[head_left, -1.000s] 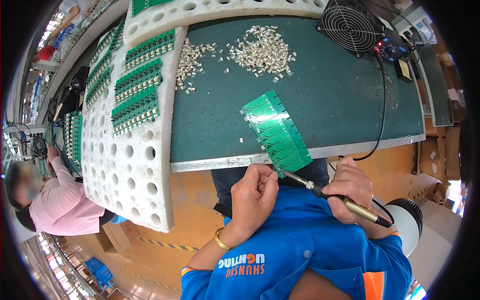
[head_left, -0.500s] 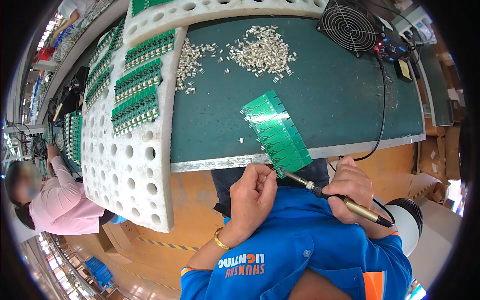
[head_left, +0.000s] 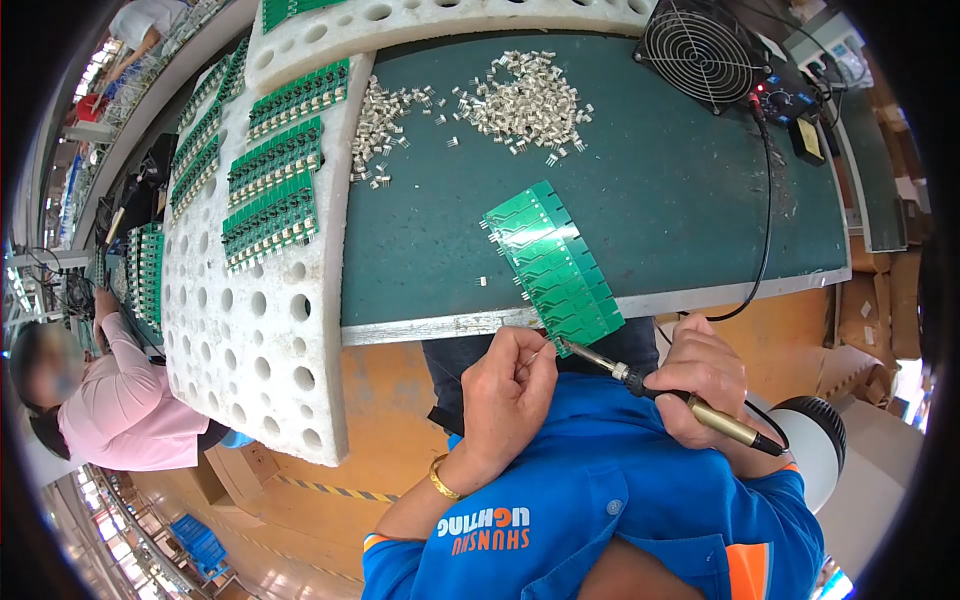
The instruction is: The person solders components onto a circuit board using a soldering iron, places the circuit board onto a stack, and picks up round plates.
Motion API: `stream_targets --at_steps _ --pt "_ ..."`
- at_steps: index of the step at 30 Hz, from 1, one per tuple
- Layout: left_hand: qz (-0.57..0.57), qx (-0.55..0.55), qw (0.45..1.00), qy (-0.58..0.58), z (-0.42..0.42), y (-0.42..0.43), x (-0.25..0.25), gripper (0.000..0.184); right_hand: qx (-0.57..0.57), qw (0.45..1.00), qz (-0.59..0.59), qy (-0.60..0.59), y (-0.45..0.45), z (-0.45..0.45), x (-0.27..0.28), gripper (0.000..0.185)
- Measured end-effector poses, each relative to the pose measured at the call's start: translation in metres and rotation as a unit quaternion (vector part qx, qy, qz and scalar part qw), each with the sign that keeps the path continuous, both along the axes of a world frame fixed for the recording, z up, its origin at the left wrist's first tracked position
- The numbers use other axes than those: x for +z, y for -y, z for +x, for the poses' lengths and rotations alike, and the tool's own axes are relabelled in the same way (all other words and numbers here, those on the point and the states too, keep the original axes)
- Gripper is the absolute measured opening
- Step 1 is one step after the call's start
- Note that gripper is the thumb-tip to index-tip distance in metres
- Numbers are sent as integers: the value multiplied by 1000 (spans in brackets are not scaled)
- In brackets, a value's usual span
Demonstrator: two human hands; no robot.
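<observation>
My right hand (head_left: 697, 382) is closed round the handle of a soldering iron (head_left: 715, 418), whose tip touches the near end of a green circuit board (head_left: 555, 265). The board lies face down at a slant across the table's front edge, with small pins sticking out along its left side. Beside that same near end, my left hand (head_left: 512, 388) pinches a thin wire, its fingertips close to the iron's tip. A single small component (head_left: 482, 281) lies left of the board.
Piles of small components (head_left: 525, 103) lie farther back. White foam (head_left: 250, 340) at left bears several populated boards (head_left: 270, 218). A black fan (head_left: 703, 52) and a dial unit (head_left: 785, 100) stand back right, with a cable trailing forward. A co-worker (head_left: 135, 400) sits far left.
The iron, the board and my right hand have held their places; the fingers of my left hand have moved very slightly. At the upper left another person's arm has shifted a little.
</observation>
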State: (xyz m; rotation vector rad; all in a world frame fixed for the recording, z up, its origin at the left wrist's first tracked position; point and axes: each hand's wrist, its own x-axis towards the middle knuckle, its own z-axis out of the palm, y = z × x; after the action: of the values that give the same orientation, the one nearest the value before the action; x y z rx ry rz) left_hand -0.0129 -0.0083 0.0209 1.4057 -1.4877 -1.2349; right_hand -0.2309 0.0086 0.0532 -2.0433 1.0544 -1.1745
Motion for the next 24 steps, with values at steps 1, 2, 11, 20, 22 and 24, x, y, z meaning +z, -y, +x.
stream_targets --at_steps 1,2,11,20,22,24 --pt "1 1 1000 3 0 0 0 9 0 1000 0 0 0 -1 0 19" --pt "1 0 1000 3 1 0 0 9 -6 1000 -2 4 -1 -2 0 19" --pt "8 14 1000 -17 11 -6 -4 10 -22 1000 0 9 -4 -5 2 18" --pt "152 31 974 -168 23 -16 -9 14 -22 1000 1 18 -7 -6 -2 17" --pt "180 6 963 -200 23 -17 -8 11 -23 999 2 24 -8 -6 -3 17" --pt "212 8 950 -230 23 -19 -11 10 -21 1000 5 18 -9 -7 -2 16"
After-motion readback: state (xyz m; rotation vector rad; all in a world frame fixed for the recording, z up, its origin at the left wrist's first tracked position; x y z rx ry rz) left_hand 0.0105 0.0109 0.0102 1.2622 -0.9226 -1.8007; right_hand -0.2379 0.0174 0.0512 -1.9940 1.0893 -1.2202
